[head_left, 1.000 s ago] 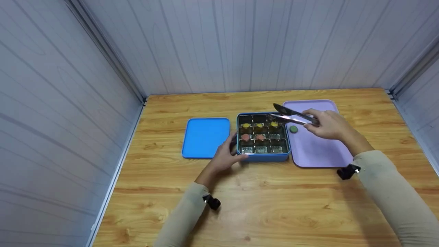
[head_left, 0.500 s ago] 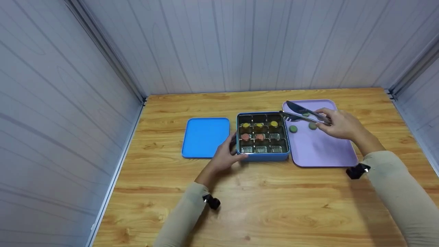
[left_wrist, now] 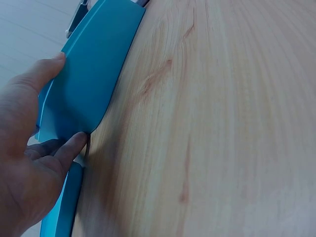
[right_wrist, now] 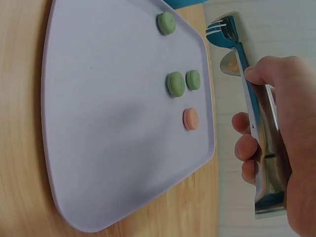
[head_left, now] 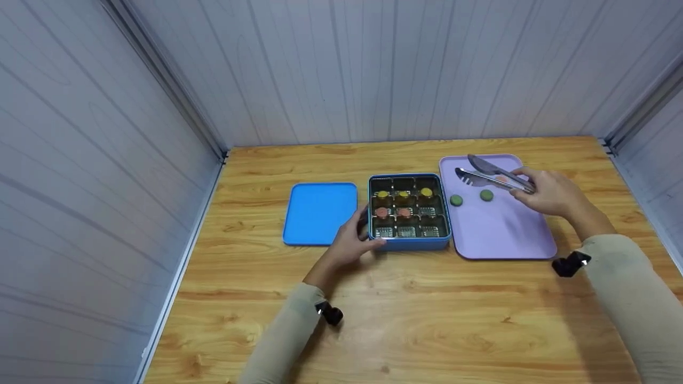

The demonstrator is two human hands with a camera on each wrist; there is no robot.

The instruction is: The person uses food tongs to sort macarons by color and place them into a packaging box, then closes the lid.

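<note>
right hand (head_left: 549, 196) holds tongs (head_left: 493, 175) over lilac tray (head_left: 501, 234); left hand (head_left: 349, 246) touches blue tin (head_left: 410, 244).

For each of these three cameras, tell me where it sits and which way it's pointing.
Head: on the person's head, facing forward and down at the table; both forearms, left hand on the blue box, right hand holding tongs.
Left wrist: low along the wood, showing fingers against the box wall.
Right wrist: over the lilac tray, fingers round the tongs.
Head and right wrist share tray, green sweets and tongs.
</note>
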